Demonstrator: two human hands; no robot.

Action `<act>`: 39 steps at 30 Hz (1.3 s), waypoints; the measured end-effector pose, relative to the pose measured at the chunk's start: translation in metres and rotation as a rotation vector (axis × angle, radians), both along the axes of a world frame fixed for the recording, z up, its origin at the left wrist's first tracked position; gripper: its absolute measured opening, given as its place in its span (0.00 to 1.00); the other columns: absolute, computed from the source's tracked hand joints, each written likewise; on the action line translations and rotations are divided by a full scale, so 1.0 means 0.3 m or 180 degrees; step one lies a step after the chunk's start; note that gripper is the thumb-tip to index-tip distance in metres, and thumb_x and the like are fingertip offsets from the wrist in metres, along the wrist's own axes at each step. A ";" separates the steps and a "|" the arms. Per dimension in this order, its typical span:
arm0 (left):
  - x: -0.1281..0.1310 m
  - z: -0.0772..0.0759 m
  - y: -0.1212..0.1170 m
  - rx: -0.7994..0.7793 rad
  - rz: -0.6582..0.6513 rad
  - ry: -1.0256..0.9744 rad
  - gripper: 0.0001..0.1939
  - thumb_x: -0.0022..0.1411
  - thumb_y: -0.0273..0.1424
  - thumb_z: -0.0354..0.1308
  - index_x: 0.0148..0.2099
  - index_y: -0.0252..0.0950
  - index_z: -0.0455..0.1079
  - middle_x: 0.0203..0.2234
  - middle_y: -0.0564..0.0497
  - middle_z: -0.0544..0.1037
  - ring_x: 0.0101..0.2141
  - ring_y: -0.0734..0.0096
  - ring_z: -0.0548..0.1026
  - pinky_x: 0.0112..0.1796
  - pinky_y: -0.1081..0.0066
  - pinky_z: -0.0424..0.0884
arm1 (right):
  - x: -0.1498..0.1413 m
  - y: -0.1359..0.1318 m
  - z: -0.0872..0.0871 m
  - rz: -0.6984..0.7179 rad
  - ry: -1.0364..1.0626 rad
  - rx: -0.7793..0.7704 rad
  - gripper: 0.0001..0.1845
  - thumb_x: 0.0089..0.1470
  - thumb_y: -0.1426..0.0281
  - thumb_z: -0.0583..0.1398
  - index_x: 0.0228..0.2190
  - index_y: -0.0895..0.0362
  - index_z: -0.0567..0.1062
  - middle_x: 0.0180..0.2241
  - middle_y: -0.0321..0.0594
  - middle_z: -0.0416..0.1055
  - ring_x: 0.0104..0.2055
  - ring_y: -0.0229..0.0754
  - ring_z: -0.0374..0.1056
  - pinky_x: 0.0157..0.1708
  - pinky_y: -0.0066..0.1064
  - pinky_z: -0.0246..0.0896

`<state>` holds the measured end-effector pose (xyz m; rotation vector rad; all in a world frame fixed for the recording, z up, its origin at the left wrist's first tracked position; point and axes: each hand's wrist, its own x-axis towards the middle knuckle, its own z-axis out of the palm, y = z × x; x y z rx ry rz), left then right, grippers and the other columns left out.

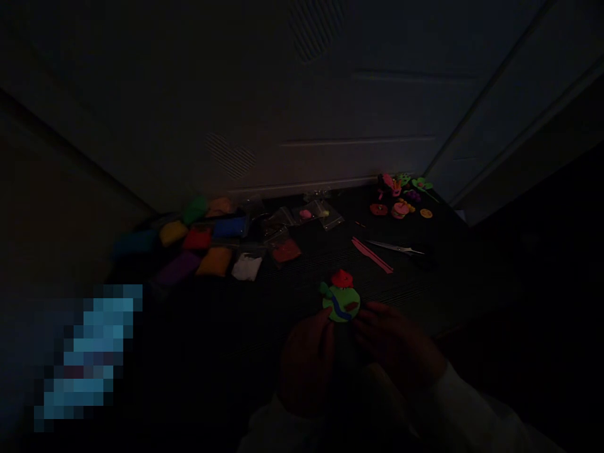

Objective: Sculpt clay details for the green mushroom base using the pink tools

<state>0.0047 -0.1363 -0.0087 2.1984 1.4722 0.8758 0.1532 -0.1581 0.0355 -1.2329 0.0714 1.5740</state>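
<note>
A small round light-green modelling clay piece [346, 297] is between my hands, low in the middle of the view. It carries a red cap-like part on top, a dark green lump at its left, a blue curved strip and a brownish patch. My left hand [306, 358] pinches its lower left edge, thumb in front. On the other side, the fingers of my right hand [396, 340] are stretched along the lower right edge and appear to support it. Dim light hides most of both hands' fingers.
Bagged coloured clay, including an orange pack [214, 262] and a white pack [247, 267], lies at the left. Scissors [399, 248] and pink strips [372, 255] lie beyond my right hand. Finished-looking clay shapes [400, 210] stand at the back right, before a pale panel [330, 113].
</note>
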 end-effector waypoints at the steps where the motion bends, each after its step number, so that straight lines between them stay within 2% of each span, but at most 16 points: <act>1: 0.001 0.003 0.001 -0.0047 0.0024 -0.0020 0.13 0.57 0.29 0.47 0.45 0.39 0.62 0.36 0.51 0.73 0.36 0.72 0.71 0.38 0.73 0.68 | -0.003 0.006 -0.006 -0.0039 -0.0161 0.0012 0.29 0.26 0.68 0.66 0.34 0.55 0.64 0.36 0.39 0.67 0.41 0.45 0.64 0.41 0.36 0.58; 4: 0.006 0.015 0.005 -0.0129 0.0130 -0.0013 0.12 0.57 0.29 0.47 0.44 0.39 0.63 0.35 0.52 0.73 0.35 0.71 0.72 0.35 0.72 0.70 | -0.008 0.028 -0.028 -0.0062 -0.0678 0.0056 0.32 0.22 0.69 0.67 0.35 0.55 0.63 0.31 0.36 0.67 0.35 0.41 0.66 0.37 0.33 0.59; 7: 0.011 0.024 0.007 -0.0037 0.0202 -0.0031 0.11 0.57 0.30 0.47 0.43 0.39 0.64 0.34 0.52 0.74 0.34 0.70 0.72 0.34 0.70 0.70 | -0.007 0.050 -0.050 0.0137 -0.0983 0.0172 0.34 0.23 0.69 0.67 0.36 0.57 0.60 0.29 0.35 0.67 0.31 0.38 0.66 0.31 0.29 0.61; 11: 0.006 0.024 0.006 -0.0109 0.0156 -0.0148 0.11 0.57 0.29 0.47 0.43 0.39 0.64 0.36 0.51 0.74 0.36 0.71 0.72 0.36 0.71 0.70 | -0.005 0.068 -0.066 0.0324 -0.1059 0.0294 0.34 0.25 0.69 0.67 0.36 0.58 0.58 0.29 0.37 0.68 0.28 0.37 0.66 0.26 0.26 0.61; 16: -0.001 0.009 0.004 -0.0102 0.0135 -0.0210 0.12 0.56 0.29 0.48 0.44 0.39 0.63 0.35 0.51 0.74 0.35 0.71 0.72 0.37 0.71 0.70 | -0.001 0.085 -0.049 0.0473 -0.1099 0.0205 0.35 0.23 0.71 0.68 0.36 0.58 0.58 0.29 0.39 0.69 0.26 0.39 0.66 0.19 0.25 0.61; 22: 0.002 0.005 0.001 -0.0017 0.0165 -0.0283 0.11 0.56 0.28 0.48 0.43 0.40 0.63 0.34 0.51 0.73 0.35 0.71 0.72 0.36 0.70 0.70 | 0.008 0.099 -0.048 0.0508 -0.0918 0.0127 0.33 0.24 0.72 0.68 0.35 0.57 0.59 0.31 0.40 0.68 0.32 0.42 0.67 0.28 0.32 0.65; 32: -0.001 0.010 0.000 0.0069 0.0190 -0.0258 0.11 0.56 0.28 0.48 0.43 0.39 0.63 0.34 0.51 0.74 0.35 0.72 0.72 0.36 0.71 0.70 | 0.016 0.101 -0.023 0.0405 -0.1062 0.0293 0.30 0.24 0.75 0.67 0.33 0.57 0.61 0.31 0.38 0.68 0.31 0.39 0.66 0.27 0.29 0.65; 35: -0.001 0.009 -0.002 0.0110 0.0198 -0.0285 0.11 0.56 0.28 0.48 0.43 0.39 0.64 0.34 0.51 0.74 0.35 0.72 0.72 0.35 0.71 0.70 | 0.017 0.140 -0.012 0.0301 -0.1169 0.0379 0.27 0.28 0.72 0.66 0.33 0.57 0.61 0.32 0.38 0.68 0.31 0.39 0.66 0.27 0.29 0.65; 39: 0.002 0.005 -0.004 0.0273 0.0287 -0.0292 0.11 0.56 0.28 0.48 0.43 0.38 0.64 0.34 0.51 0.74 0.35 0.72 0.72 0.36 0.71 0.70 | 0.014 0.239 -0.020 0.0278 -0.1218 0.0542 0.26 0.27 0.73 0.65 0.33 0.56 0.62 0.32 0.38 0.68 0.32 0.40 0.66 0.29 0.32 0.66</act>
